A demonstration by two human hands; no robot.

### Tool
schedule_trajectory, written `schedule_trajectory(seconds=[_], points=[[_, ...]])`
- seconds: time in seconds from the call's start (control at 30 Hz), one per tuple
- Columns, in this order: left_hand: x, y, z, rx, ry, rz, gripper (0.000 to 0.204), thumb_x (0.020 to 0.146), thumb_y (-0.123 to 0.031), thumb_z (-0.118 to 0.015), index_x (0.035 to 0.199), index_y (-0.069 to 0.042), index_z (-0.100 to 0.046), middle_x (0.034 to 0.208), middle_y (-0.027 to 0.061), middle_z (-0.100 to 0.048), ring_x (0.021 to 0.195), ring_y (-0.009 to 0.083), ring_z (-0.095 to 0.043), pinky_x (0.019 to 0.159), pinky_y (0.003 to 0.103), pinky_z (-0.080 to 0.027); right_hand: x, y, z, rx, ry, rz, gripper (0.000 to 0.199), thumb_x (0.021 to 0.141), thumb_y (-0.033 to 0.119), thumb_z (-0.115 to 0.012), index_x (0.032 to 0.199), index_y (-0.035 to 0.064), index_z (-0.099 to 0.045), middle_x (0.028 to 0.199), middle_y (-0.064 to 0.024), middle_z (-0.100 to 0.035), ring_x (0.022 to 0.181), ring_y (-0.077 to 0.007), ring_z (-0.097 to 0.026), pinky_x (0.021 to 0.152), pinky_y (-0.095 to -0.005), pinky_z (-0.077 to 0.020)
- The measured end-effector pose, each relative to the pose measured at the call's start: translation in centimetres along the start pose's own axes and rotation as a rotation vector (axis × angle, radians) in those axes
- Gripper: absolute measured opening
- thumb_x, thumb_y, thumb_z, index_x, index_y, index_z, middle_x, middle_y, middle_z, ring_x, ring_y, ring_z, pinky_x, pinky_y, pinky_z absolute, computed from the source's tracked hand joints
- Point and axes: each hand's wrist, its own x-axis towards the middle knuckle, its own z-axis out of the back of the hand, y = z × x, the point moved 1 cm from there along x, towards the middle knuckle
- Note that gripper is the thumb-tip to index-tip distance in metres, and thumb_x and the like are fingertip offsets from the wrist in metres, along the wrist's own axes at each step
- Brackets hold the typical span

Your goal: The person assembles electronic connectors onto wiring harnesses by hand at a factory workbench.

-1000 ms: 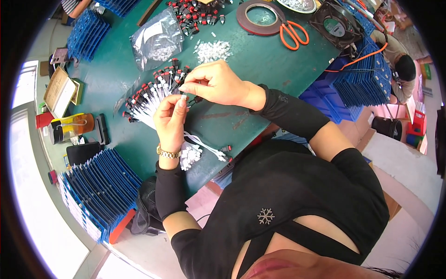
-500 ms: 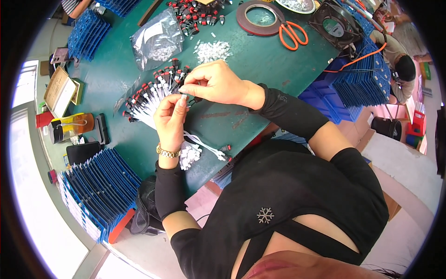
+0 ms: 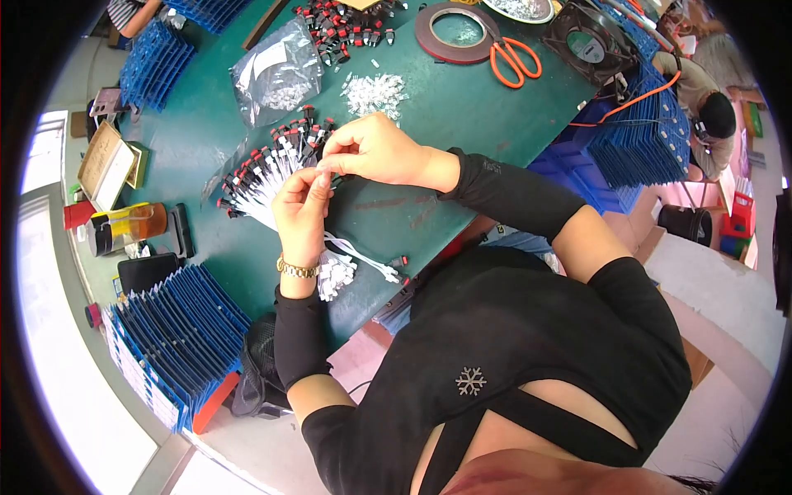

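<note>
My left hand (image 3: 301,206), with a gold watch at the wrist, is closed in a pinch, thumb up. Against its fingertips presses my right hand (image 3: 375,153), also pinched, coming in from the right. Whatever lies between the fingertips is too small and covered to make out. Just beyond and left of them fans a bundle of white cables (image 3: 262,186) with black-and-red connectors at the far ends. White cable ends (image 3: 337,276) stick out on the near side of my left wrist. One loose white cable (image 3: 367,262) lies beside them, its black-and-red connector near the table edge.
On the green table (image 3: 462,103) lie a pile of small white plastic pieces (image 3: 374,95), a clear bag (image 3: 279,73), black-and-red connectors (image 3: 351,33), a tape roll (image 3: 429,41) and orange-handled scissors (image 3: 516,64). A fan (image 3: 590,45) stands far right. Blue racks (image 3: 177,330) stand left; another person (image 3: 701,107) sits right.
My right hand has shifted slightly left, closing against the left fingertips. The small pale piece that showed between the fingers is now covered.
</note>
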Motion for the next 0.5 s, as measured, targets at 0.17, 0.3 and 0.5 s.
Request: schedule_trajectory(seconds=[0.17, 0.3, 0.5], points=[[-0.18, -0.01, 0.18, 0.025, 0.015, -0.009, 0.011, 0.085, -0.011, -0.061, 0.09, -0.002, -0.062, 0.069, -0.0014, -0.057, 0.052, 0.002, -0.044, 0.046, 0.015, -0.033, -0.08, -0.25, -0.22, 0.074, 0.074, -0.103, 0.013, 0.077, 0.012, -0.066, 0.078, -0.0002, -0.065, 0.068, -0.0026, -0.062, 0.06, -0.0057, -0.055, 0.055, -0.021, -0.0441], [-0.21, -0.03, 0.0, 0.054, 0.01, 0.009, 0.009, 0.084, -0.01, -0.061, 0.089, -0.002, -0.062, 0.069, -0.0012, -0.057, 0.051, 0.0019, -0.044, 0.046, 0.015, -0.034, -0.26, -0.4, -0.21, 0.002, 0.078, -0.025, 0.013, 0.078, 0.013, -0.066, 0.076, -0.0005, -0.064, 0.067, -0.0028, -0.061, 0.058, -0.0052, -0.051, 0.052, -0.0216, -0.0417], [-0.46, -0.71, -0.51, 0.117, 0.034, -0.001, 0.008, 0.084, -0.008, -0.061, 0.088, -0.001, -0.061, 0.071, -0.0003, -0.058, 0.054, 0.0045, -0.048, 0.048, 0.018, -0.039, 0.18, 0.25, -0.07, -0.029, 0.072, 0.002, 0.015, 0.078, 0.014, -0.067, 0.075, 0.0, -0.063, 0.063, -0.0028, -0.059, 0.056, -0.0058, -0.051, 0.05, -0.0222, -0.0407]])
